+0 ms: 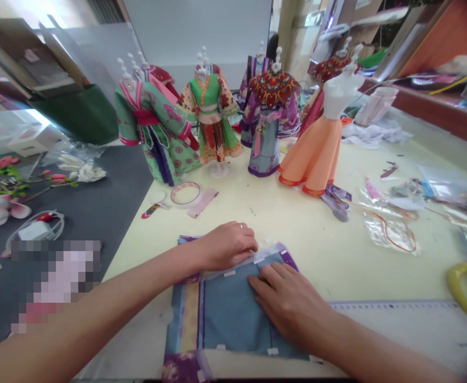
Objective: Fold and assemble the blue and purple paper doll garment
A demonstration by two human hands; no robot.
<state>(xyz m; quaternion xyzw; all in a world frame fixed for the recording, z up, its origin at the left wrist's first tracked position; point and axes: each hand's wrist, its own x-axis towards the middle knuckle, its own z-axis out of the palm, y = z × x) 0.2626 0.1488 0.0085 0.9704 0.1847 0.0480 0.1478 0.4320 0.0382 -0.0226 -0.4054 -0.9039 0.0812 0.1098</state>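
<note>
Working over a slate-blue, flat fabric panel (229,314), laid near the middle of the front edge of a cream-coloured, smooth-topped desk (253,197). Resting the left hand (229,246) at the panel's far edge, over a translucent, whitish, narrow strip (272,251) with a long axis running left to right and slanting away from the desk's front edge toward the right. Bending the left fingers together, tips hidden; cannot tell whether pinching the strip or only pressing on it. Holding the right hand (287,295) palm down on the panel, fingers stretched out and slightly apart, nearer the desk's front edge than the left, with the strip just beyond. Looks smooth across the middle; bears dark purple lines and a yellow-gold band (191,314) to the left, small white tabs (230,273) along near and far edges, and a floral purple patch (179,367) at the near left corner.
</note>
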